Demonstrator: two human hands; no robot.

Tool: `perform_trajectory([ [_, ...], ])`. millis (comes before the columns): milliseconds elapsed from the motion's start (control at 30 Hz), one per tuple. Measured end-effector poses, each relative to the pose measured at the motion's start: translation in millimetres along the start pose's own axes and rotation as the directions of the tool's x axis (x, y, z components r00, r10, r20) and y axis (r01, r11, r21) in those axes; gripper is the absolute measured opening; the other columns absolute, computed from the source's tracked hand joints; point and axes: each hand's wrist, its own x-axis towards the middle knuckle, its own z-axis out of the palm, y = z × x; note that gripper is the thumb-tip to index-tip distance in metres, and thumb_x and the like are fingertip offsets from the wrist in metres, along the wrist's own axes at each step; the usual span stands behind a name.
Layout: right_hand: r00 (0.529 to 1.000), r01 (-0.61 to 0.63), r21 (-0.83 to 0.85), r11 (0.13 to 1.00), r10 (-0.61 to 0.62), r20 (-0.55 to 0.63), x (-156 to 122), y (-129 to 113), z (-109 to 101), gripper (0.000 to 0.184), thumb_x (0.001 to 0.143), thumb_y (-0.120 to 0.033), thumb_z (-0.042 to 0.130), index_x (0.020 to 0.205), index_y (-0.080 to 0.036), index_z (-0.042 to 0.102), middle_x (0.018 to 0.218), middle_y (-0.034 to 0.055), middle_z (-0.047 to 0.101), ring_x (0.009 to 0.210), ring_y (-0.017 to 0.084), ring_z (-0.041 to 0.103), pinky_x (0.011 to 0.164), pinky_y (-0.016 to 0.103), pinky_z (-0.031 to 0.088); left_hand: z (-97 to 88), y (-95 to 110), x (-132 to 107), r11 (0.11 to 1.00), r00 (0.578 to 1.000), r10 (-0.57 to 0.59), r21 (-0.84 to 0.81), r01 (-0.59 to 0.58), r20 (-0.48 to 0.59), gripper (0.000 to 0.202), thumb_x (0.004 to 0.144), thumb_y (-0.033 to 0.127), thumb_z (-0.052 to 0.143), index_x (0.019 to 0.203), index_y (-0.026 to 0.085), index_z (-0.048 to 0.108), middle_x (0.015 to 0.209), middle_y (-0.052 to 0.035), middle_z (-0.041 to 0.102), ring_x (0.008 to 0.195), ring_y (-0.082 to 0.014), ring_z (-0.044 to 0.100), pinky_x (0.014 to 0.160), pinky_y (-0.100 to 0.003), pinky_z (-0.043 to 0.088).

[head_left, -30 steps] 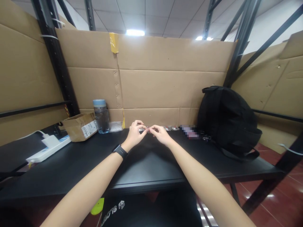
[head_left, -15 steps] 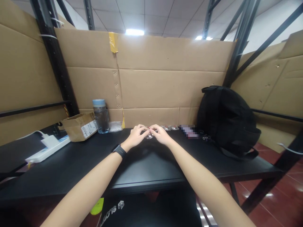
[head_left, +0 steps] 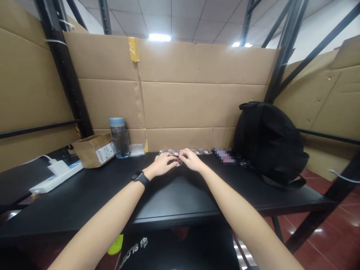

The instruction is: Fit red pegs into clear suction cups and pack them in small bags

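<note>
Right hand (head_left: 191, 160), fingertips pinched on a small shiny red-and-silver item (head_left: 179, 163); left hand (head_left: 162, 165), fingers slightly parted beside it, grip unclear; all, including a row of small silver-and-red pieces (head_left: 198, 151) behind, left of the rounded black fabric backpack (head_left: 268, 144)

Black table (head_left: 92, 198), soft sheen near. Cardboard (head_left: 177, 105) walling far, left and right sides; yellow tape (head_left: 134, 48) far left, at top edge. Black posts (head_left: 64, 75) left and right. Panelled ceiling (head_left: 184, 18), two lights (head_left: 159, 37) lit. White wall (head_left: 317, 33) far right. Red tiled floor (head_left: 332, 232) right, glossy.
</note>
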Motion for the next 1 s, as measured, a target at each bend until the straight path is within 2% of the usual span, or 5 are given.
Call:
perform_trajectory([
  [200, 1.000, -0.017, -0.022, 1.000, 0.016, -0.002, 1, 6, -2, 0.021, 0.095, -0.024, 0.058, 0.080, -0.019, 0.070, 0.103, 0.0071, 0.065, 0.102, 0.020, 0.061, 0.100, 0.037, 0.044, -2.0, 1, -2, 1.000, 1.000, 0.016, -0.008, -0.016, -0.016, 0.037, 0.094, 0.055, 0.057, 0.125, 0.037, 0.069, 0.133, -0.0078, 0.063, 0.125, -0.0322, 0.054, 0.105, -0.055, 0.041],
  [333, 0.998, -0.041, -0.047, 0.998, 0.039, -0.046, 2, 11, -7, 0.020, 0.095, -0.025, 0.058, 0.081, -0.018, 0.070, 0.101, 0.0080, 0.067, 0.100, 0.021, 0.062, 0.096, 0.037, 0.045, -7.0, -7, -2, 0.998, 0.999, 0.047, 0.039, -0.046, -0.020, 0.031, 0.082, 0.039, 0.075, 0.112, 0.035, 0.074, 0.130, -0.0067, 0.063, 0.125, -0.0337, 0.053, 0.105, -0.055, 0.040],
  [500, 1.000, -0.008, -0.070, 0.998, 0.009, 0.005, -1, 10, -17, 0.018, 0.094, -0.024, 0.061, 0.081, -0.018, 0.073, 0.106, 0.0089, 0.066, 0.105, 0.021, 0.062, 0.101, 0.039, 0.043, -13.8, -23, -1, 1.000, 0.991, -0.007, -0.017, 0.005, -0.136, 0.038, 0.083, 0.017, 0.062, 0.118, 0.030, 0.071, 0.127, -0.0073, 0.066, 0.121, -0.0287, 0.058, 0.108, -0.051, 0.042],
  [733, 0.990, 0.082, -0.016, 0.996, -0.080, 0.119, -4, -3, -18, 0.016, 0.095, -0.032, 0.064, 0.088, -0.021, 0.074, 0.123, 0.0100, 0.061, 0.117, 0.023, 0.059, 0.107, 0.043, 0.041, -1.8, -17, 4, 0.964, 0.982, 0.188, -0.187, -0.191, -0.037, 0.068, 0.070, -0.002, 0.046, 0.126, 0.027, 0.069, 0.140, -0.0052, 0.062, 0.134, -0.0228, 0.053, 0.119, -0.045, 0.037],
  [1000, 0.984, 0.087, -0.033, 0.996, -0.081, 0.159, -4, -2, -15, 0.016, 0.095, -0.030, 0.064, 0.087, -0.021, 0.075, 0.124, 0.0099, 0.061, 0.121, 0.024, 0.058, 0.109, 0.044, 0.040, 0.8, -14, 2, 0.984, 0.991, 0.132, -0.124, -0.129, 0.020, 0.062, 0.071, -0.002, 0.046, 0.114, 0.031, 0.075, 0.132, -0.0026, 0.067, 0.127, -0.0233, 0.059, 0.115, -0.045, 0.042],
])
